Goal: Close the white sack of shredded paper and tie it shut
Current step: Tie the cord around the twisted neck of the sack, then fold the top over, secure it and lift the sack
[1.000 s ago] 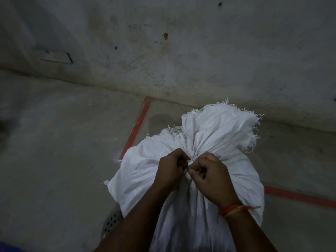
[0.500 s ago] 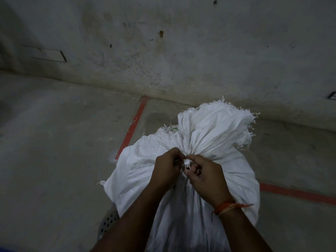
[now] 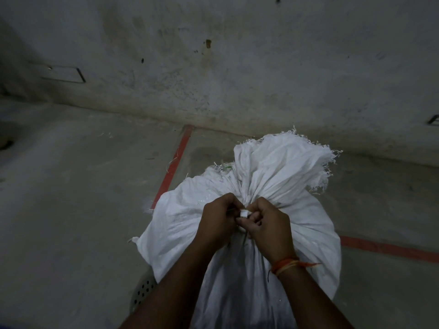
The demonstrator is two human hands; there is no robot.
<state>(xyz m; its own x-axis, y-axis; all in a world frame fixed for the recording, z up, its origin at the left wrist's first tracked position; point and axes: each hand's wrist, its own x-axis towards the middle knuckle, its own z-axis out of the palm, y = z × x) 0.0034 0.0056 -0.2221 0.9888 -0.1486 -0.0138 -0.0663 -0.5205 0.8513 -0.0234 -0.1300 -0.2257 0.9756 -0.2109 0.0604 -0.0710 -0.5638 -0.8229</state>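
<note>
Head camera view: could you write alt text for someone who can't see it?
Seen from above, a person's left hand and right hand pinch a white tie at the gathered neck of a full white sack. The sack stands on a grey concrete floor marked with red lines, near a stained wall.

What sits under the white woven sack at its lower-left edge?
A perforated round grate pokes out from under the white woven sack on the grey concrete floor. The rest of it is hidden beneath.
</note>
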